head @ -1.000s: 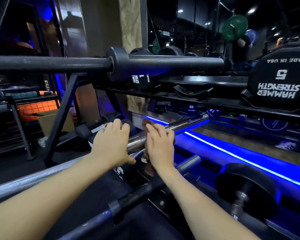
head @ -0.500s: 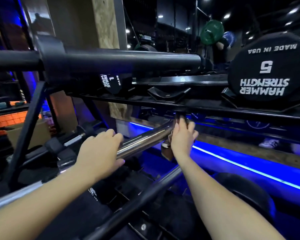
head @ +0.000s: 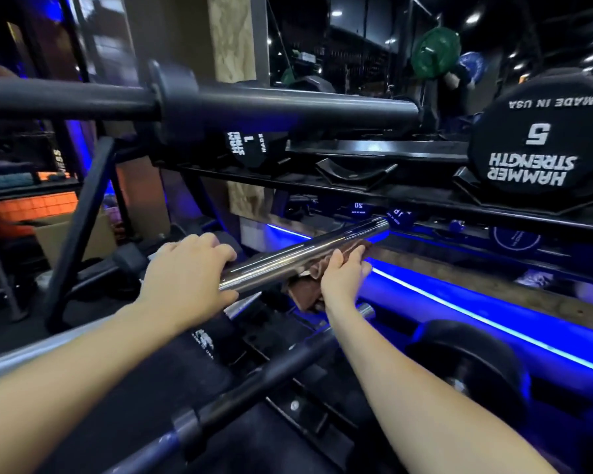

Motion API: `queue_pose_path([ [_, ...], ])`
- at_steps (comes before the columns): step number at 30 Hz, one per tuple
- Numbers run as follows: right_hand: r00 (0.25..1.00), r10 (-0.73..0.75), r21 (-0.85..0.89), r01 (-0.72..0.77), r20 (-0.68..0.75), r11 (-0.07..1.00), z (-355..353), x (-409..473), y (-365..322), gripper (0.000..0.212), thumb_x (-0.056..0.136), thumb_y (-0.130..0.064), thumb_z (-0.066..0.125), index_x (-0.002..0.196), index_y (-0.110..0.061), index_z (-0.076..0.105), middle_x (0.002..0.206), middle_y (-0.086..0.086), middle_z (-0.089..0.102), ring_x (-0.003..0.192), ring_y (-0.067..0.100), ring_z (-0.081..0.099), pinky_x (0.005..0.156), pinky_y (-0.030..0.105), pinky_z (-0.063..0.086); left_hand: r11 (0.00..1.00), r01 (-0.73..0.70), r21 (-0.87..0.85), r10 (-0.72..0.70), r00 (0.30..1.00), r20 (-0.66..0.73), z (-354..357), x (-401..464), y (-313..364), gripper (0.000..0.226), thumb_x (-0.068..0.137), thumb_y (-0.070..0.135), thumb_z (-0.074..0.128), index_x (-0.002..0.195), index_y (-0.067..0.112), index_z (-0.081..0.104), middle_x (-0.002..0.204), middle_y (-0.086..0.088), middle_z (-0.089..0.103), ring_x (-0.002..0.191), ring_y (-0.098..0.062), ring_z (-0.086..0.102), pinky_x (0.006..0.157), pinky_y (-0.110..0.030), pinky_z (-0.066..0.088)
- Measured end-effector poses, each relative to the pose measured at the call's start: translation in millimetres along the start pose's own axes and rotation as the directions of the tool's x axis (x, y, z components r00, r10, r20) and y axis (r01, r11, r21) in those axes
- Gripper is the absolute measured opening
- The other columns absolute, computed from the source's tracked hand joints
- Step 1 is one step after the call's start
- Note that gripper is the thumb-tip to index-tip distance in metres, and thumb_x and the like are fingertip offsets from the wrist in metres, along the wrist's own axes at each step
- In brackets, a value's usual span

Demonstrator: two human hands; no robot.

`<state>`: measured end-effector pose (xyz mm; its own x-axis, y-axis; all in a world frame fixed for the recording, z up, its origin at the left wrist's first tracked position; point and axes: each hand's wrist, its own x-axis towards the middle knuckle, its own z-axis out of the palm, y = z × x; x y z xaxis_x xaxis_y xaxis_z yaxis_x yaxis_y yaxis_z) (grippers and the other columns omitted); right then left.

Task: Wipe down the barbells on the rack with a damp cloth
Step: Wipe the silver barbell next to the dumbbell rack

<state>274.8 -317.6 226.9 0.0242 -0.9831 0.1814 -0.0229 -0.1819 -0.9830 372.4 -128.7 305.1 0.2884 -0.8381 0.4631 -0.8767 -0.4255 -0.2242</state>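
Observation:
A chrome barbell sleeve [head: 308,251] runs from the lower left up to the right, ending near the rack shelf. My left hand [head: 189,271] is wrapped over the sleeve at its near part. My right hand [head: 344,271] presses a brown cloth [head: 343,251] against the underside of the sleeve, a little short of its tip; part of the cloth hangs below the hand. A black barbell [head: 271,106] lies across the top of the rack, above both hands. Another dark barbell [head: 254,381] lies lower, below my forearms.
A black dumbbell rack shelf [head: 408,196] crosses just behind the sleeve tip, holding a "5" Hammer Strength dumbbell [head: 541,138] at the right. A black rack leg [head: 79,234] slants at the left. A blue light strip [head: 493,323] runs along the floor. A dumbbell [head: 469,367] sits low right.
My right hand has drawn the cloth back along the sleeve from its tip toward me, now under the bar. My left hand keeps its hold on the sleeve.

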Motion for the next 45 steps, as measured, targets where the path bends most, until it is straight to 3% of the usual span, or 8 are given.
queue_pose_path([
  [14,0.874,-0.271,-0.139,0.352,0.403,0.926,18,-141,-44,0.055,0.092,-0.016,0.05,0.145,-0.009,0.036,0.116,0.004,0.029,0.104,0.03,0.053,0.105,0.032,0.035,0.938,0.215,-0.272,-0.201,0.976,0.077,1,-73,-51,0.07,0.077,0.054,0.067,0.137,0.027,0.042,0.13,0.003,0.049,0.12,-0.018,0.05,0.093,-0.035,0.042],
  [16,0.832,-0.279,-0.202,0.415,0.48,0.887,13,-140,-54,0.052,0.093,-0.012,0.053,0.143,-0.008,0.039,0.116,0.007,0.036,0.111,0.027,0.049,0.1,0.015,0.027,0.94,0.227,-0.253,-0.214,0.974,0.077,1,-80,-56,0.07,0.078,0.054,0.066,0.137,0.027,0.042,0.13,0.003,0.05,0.12,-0.019,0.05,0.093,-0.035,0.041],
  [20,0.761,-0.386,-0.16,0.531,0.521,0.832,6,-143,-87,0.049,0.091,-0.012,0.057,0.139,-0.011,0.047,0.116,0.006,0.053,0.111,0.02,0.052,0.083,0.014,0.031,0.957,0.237,-0.168,-0.228,0.971,0.073,0,-91,-68,0.061,0.08,0.057,0.061,0.132,0.03,0.046,0.126,0.005,0.053,0.118,-0.018,0.051,0.091,-0.033,0.041],
  [23,0.664,-0.526,-0.238,0.713,0.531,0.66,26,-149,-110,0.049,0.091,-0.017,0.055,0.14,-0.017,0.046,0.124,0.009,0.05,0.112,0.028,0.046,0.094,0.024,0.029,0.967,0.232,-0.107,-0.224,0.971,0.081,-1,-95,-71,0.054,0.082,0.055,0.061,0.129,0.031,0.049,0.123,0.005,0.054,0.116,-0.018,0.051,0.088,-0.031,0.04],
  [26,0.55,-0.404,-0.416,0.829,0.731,0.374,49,-151,-108,0.048,0.094,-0.029,0.049,0.141,-0.025,0.043,0.134,0.008,0.046,0.12,0.037,0.038,0.103,0.036,0.028,0.972,0.229,-0.061,-0.224,0.971,0.083,1,-93,-71,0.042,0.085,0.047,0.061,0.123,0.03,0.056,0.118,0.004,0.058,0.113,-0.019,0.054,0.086,-0.031,0.042],
  [32,0.36,-0.671,-0.401,0.91,0.648,0.102,42,-160,-72,0.041,0.088,-0.031,0.038,0.117,-0.017,0.063,0.108,0.009,0.062,0.081,0.033,0.048,0.076,0.043,0.051,0.968,0.245,-0.049,-0.239,0.966,0.103,-1,-81,-74,0.031,0.084,0.039,0.065,0.112,0.025,0.064,0.111,0.0,0.065,0.105,-0.022,0.06,0.08,-0.03,0.042],
  [41,0.465,-0.603,-0.257,0.879,0.648,0.401,0,-157,-37,0.049,0.09,-0.014,0.057,0.137,-0.012,0.048,0.132,0.014,0.049,0.1,0.039,0.049,0.09,0.047,0.047,0.959,0.268,-0.096,-0.252,0.955,0.158,-8,-75,-73,0.031,0.083,0.043,0.065,0.107,0.023,0.065,0.109,0.0,0.066,0.101,-0.023,0.062,0.072,-0.028,0.037],
  [45,0.482,-0.502,-0.306,0.867,0.718,0.394,-28,-149,-27,0.042,0.091,-0.014,0.057,0.132,-0.016,0.054,0.12,0.008,0.055,0.096,0.033,0.048,0.087,0.048,0.045,0.944,0.272,-0.188,-0.237,0.953,0.189,-4,-65,-61,0.041,0.089,0.049,0.056,0.119,0.021,0.058,0.12,-0.001,0.059,0.112,-0.025,0.056,0.084,-0.034,0.04],
])
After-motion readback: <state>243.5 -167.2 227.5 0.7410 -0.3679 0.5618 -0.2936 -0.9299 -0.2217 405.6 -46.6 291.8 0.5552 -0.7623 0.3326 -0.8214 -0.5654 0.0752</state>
